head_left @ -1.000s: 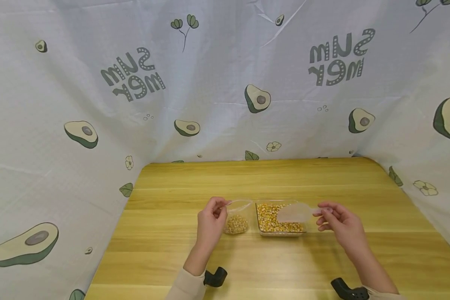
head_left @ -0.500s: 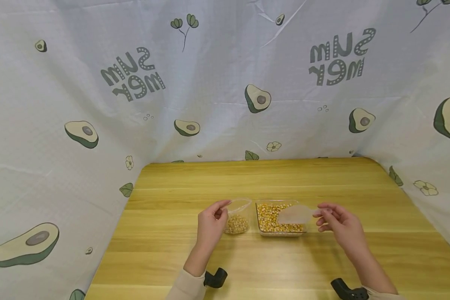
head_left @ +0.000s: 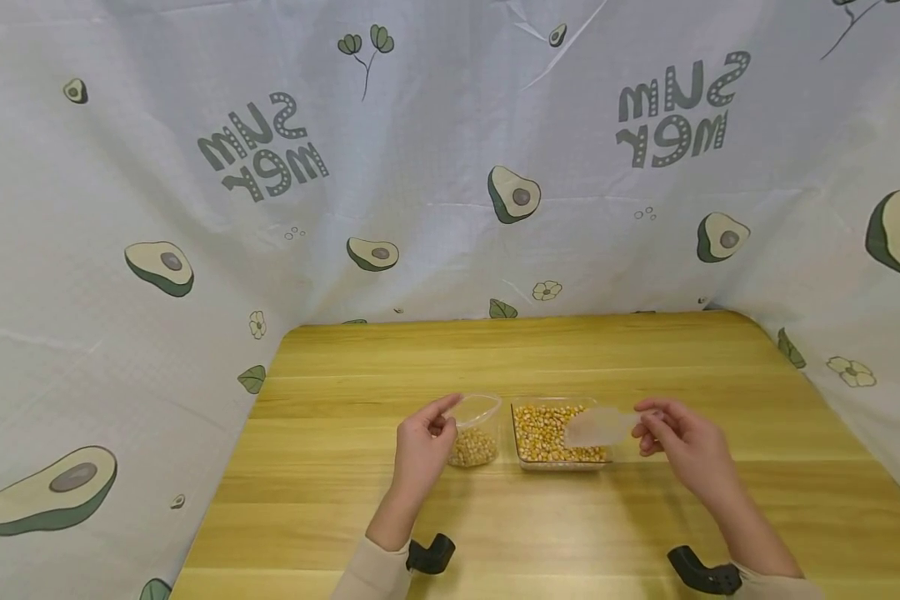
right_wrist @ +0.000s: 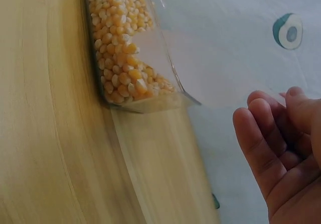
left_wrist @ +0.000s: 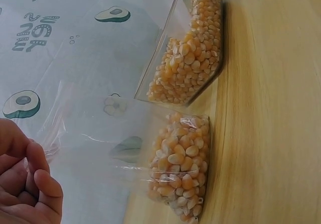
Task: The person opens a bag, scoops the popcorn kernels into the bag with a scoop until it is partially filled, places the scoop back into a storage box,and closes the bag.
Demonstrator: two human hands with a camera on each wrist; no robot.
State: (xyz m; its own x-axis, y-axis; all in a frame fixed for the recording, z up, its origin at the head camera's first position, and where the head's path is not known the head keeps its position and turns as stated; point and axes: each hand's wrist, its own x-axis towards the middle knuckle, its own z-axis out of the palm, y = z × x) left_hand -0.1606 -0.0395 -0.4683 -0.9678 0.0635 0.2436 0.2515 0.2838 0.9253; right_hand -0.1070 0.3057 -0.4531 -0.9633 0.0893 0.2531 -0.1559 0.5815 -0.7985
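Observation:
My left hand [head_left: 422, 446] pinches the rim of a clear plastic bag [left_wrist: 95, 148], whose mouth gapes. Corn kernels [left_wrist: 178, 163] fill the bag's lower part, which stands on the table. To its right sits a clear rectangular container [head_left: 562, 467] holding more yellow corn kernels [right_wrist: 118, 48]. In my right hand [head_left: 682, 446] the handle of a translucent whitish scoop [head_left: 598, 427] is held between thumb and fingers. The scoop's blade reaches over the container's right side, its tip at the corn in the right wrist view. Its exact contact with the kernels is unclear.
The wood-grain table [head_left: 540, 533] spreads around the bag and container. A white curtain [head_left: 435, 150] with avocado prints hangs behind it and along both sides. A black wrist mount [head_left: 431, 554] sits on the left forearm, another [head_left: 703, 572] on the right.
The scoop has shifted slightly right, and the right hand's fingers have drawn in closer around its handle. The left hand stays almost still at the bag, whose mouth has tilted a little.

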